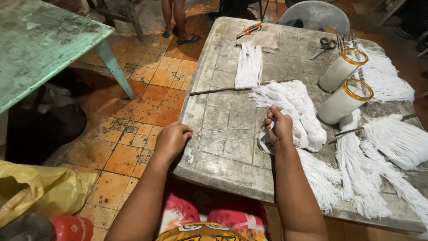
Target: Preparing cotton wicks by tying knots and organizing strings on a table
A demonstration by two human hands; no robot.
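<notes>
Right hand [278, 127]: closed in a pinch on white strands at the near edge of the white string bundle [296, 109], mid-table.
Left hand [171, 140]: curled loosely over the table's [223, 165] near-left edge, at about nine o'clock from the right hand; it looks to hold nothing, though its fingertips are hidden.
String bundle: limp and light by the look of it, soft cotton-like strands that would slide apart; I'd judge it best gripped as a gathered bunch near the looped end, not by single threads.
Loose strands [223, 131]: a couple lying flat between the two hands.
Thin rod [236, 88]: at twelve o'clock from the hands, under a folded white hank [248, 64].
Cylinders [343, 100]: two white rolls with yellow rims at two o'clock, lying tilted; no label readable.
Scissors [325, 46]: far side, at one o'clock.
Yellow sack [40, 189]: on the floor at eight o'clock, crumpled.
</notes>
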